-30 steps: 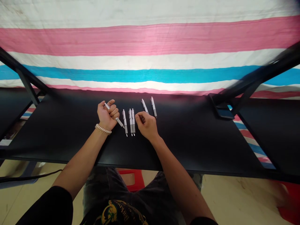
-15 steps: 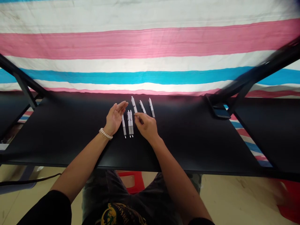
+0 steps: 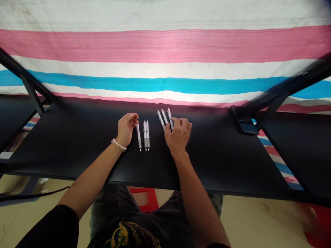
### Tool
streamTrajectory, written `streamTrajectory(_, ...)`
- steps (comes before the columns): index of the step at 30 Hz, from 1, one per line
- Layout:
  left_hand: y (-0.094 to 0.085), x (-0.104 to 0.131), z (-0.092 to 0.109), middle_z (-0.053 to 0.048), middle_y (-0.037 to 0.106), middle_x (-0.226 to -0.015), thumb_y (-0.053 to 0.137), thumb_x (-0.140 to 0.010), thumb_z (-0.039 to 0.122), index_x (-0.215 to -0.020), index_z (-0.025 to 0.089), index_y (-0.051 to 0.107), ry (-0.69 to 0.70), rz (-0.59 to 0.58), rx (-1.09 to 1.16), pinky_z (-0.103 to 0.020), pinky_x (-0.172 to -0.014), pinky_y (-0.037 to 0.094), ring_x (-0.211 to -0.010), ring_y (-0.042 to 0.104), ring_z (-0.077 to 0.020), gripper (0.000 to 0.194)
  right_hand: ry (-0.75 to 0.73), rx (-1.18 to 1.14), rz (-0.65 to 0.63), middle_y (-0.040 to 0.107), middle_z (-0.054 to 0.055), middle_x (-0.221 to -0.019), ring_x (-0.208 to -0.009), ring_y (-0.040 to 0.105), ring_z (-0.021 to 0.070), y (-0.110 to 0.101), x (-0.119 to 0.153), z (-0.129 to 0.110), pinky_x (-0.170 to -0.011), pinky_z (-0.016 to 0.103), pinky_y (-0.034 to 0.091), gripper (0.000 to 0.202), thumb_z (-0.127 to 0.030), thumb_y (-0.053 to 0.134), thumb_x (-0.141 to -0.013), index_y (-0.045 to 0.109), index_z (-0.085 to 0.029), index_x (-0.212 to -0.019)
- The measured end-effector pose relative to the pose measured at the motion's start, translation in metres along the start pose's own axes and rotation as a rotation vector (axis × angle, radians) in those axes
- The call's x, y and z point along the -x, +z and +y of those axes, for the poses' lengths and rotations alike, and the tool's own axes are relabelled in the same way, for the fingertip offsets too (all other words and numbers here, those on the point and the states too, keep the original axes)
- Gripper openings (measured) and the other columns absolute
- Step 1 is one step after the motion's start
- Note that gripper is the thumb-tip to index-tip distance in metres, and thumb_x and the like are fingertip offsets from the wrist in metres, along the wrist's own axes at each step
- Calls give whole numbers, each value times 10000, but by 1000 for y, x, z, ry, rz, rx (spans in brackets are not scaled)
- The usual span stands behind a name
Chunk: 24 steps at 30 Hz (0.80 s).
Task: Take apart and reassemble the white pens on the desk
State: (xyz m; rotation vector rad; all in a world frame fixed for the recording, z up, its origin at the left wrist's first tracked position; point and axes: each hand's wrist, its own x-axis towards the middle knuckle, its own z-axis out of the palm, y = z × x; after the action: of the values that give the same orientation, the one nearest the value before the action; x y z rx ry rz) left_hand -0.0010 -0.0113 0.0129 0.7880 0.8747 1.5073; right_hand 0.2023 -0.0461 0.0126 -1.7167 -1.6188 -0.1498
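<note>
Two white pens with grey grips point(image 3: 146, 135) lie side by side near the middle of the black table. A third pen point(image 3: 139, 138) lies just left of them, its upper end close to my left hand point(image 3: 125, 129). That hand rests on its edge, holding nothing, fingers loosely bent and apart. To the right, three more pens point(image 3: 164, 117) lie slanted close together, their lower ends partly hidden. Over those lower ends is my right hand point(image 3: 179, 135), fingers spread, thumb and index finger at the rightmost pens; whether they touch them I cannot tell.
A black phone-like object point(image 3: 248, 127) lies at the table's right, beside a black metal support point(image 3: 274, 98). Striped sheeting point(image 3: 165, 70) hangs behind the black table point(image 3: 214, 155). A red stool point(image 3: 149, 200) shows below the front edge.
My right hand has moved right and its pinch on a pen has loosened. That pen now lies with the two others on the right, grouped closer. My left hand's fingers have curled slightly.
</note>
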Motion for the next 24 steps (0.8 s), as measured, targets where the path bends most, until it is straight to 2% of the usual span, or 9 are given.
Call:
streamTrajectory(2,0,-1,-1,-42,652,-801,640,-775,290,-788,164,695,-1,11,-15,-232,-595,448,-641,588,-103,138,-63,-213,-216,625,76,-859,-770,544,195,0,2,-5,-750,321,431,213,-304,518,-926,656,-167,-1013)
streamTrajectory(4,0,-1,-2,-39,652,-797,650,-768,269,-786,161,695,0,23,-42,-228,-596,445,-646,594,-103,118,-156,-392,-522,599,4,-699,-608,506,136,0,6,-12,-621,257,389,200,-329,509,-947,654,-192,-929)
streamTrajectory(6,-1,0,-3,-37,652,-797,658,-766,256,-790,160,696,-3,32,-65,-225,-597,443,-653,600,-103,107,-236,-421,-709,581,-20,-642,-560,480,112,1,10,-19,-567,239,328,205,-331,537,-938,654,-197,-837)
streamTrajectory(11,-1,0,-6,-27,651,-774,681,-755,246,-781,165,689,-19,32,-124,-227,-596,450,-643,603,-106,86,-311,-356,-698,585,-19,-677,-615,499,111,3,13,-24,-579,235,293,82,-256,610,-868,643,-200,-820)
streamTrajectory(15,-1,1,-9,-37,673,-785,688,-770,244,-779,161,690,42,9,-233,-252,-647,489,-692,642,-132,84,-201,-391,-652,560,-32,-643,-588,496,107,5,11,-20,-588,233,338,20,-197,636,-805,626,-192,-821)
streamTrajectory(17,1,2,-10,-60,701,-858,714,-776,258,-832,159,701,128,2,-297,-275,-734,517,-796,674,-159,114,-74,-499,-600,569,-35,-649,-573,506,105,5,10,-18,-586,233,381,87,-224,634,-819,626,-192,-900)
streamTrajectory(20,4,3,-10,-102,715,-1059,779,-754,295,-1031,170,684,208,16,-262,-320,-906,514,-1000,680,-196,318,72,-813,-584,611,-18,-720,-589,554,113,3,9,-19,-573,243,463,230,-349,630,-863,615,-193,-1031)
streamTrajectory(22,4,4,-8,-130,709,-1109,800,-743,334,-1119,168,652,128,1,-173,-361,-927,519,-1014,690,-217,437,111,-1005,-648,622,-8,-749,-603,579,122,1,9,-22,-561,257,511,314,-432,635,-863,616,-196,-1068)
streamTrajectory(24,4,4,-6,-152,720,-1065,797,-748,369,-1108,144,654,3,-47,-118,-387,-877,546,-946,715,-236,448,129,-1095,-700,615,-10,-738,-596,580,122,1,9,-25,-544,261,534,358,-479,654,-843,629,-195,-1059)
